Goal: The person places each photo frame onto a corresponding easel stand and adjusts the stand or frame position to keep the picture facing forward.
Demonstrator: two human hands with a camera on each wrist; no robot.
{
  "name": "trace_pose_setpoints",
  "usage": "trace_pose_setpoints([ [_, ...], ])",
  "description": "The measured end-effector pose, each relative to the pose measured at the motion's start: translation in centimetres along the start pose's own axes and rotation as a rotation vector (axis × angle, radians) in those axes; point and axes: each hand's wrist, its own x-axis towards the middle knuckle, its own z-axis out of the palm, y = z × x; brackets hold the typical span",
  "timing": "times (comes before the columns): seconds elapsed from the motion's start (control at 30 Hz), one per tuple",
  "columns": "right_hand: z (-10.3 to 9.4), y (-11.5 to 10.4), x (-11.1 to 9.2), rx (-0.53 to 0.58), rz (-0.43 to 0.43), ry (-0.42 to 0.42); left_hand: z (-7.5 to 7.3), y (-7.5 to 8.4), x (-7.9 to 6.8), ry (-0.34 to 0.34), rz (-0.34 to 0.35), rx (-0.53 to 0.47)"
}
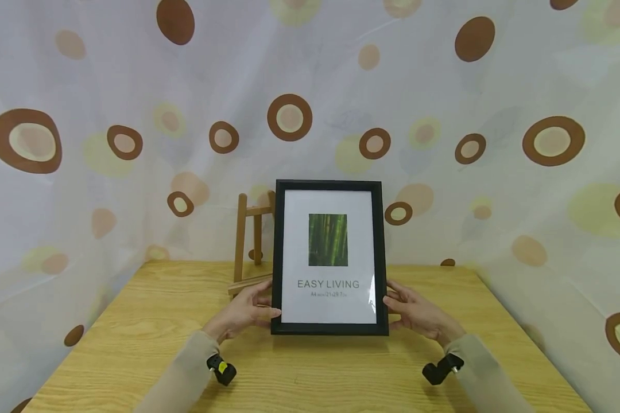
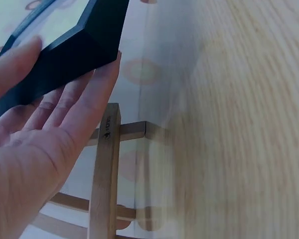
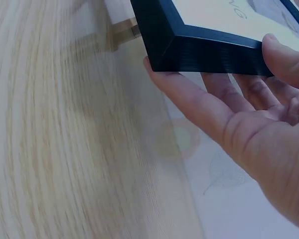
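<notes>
A black picture frame (image 1: 329,330) stands nearly upright in the head view, with a white sheet, a green bamboo picture and the words EASY LIVING behind its glazing. My left hand (image 1: 245,310) grips its left edge near the bottom, thumb on the front and fingers behind. On the opposite edge my right hand (image 1: 418,312) holds it the same way. Both wrist views show the frame's lower corner raised off the table. Behind it on the left is a wooden easel (image 1: 240,235), partly covered by the frame.
The light wood table (image 1: 186,321) runs back to a hanging sheet (image 1: 320,69) printed with brown and pastel spots. More of that sheet closes off both sides. A small black device (image 1: 222,370) is strapped to the left wrist, another (image 1: 442,369) to the right.
</notes>
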Motion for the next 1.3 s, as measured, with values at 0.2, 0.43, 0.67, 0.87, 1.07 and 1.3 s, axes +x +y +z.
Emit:
trace_pose_setpoints([
  [0.2, 0.1, -0.3, 0.3, -0.02, -0.023, 0.008, -0.3, 0.3, -0.3, -0.024, 0.035, 0.015],
  [0.43, 0.3, -1.0, 1.2, -0.085, -0.033, 0.089, -0.6, 0.1, -0.3, 0.027, 0.087, 0.011],
  [0.67, 1.3, -0.8, 1.6, -0.119, -0.013, 0.194, -0.7, -0.2, -1.1, 0.059, 0.066, -0.06],
  [0.87, 1.7, -1.0, 2.2, -0.137, -0.044, 0.183, -1.3, 0.0, -1.1, 0.076, 0.097, -0.064],
  [1.07, 2.4, -0.6, 3.1, -0.133, -0.037, 0.17, -2.4, 0.2, -1.8, 0.114, 0.099, 0.029],
  [1.3, 3.2, -1.0, 4.4, -0.162, -0.07, 0.145, -3.4, 0.7, -2.3, 0.169, 0.133, 0.088],
])
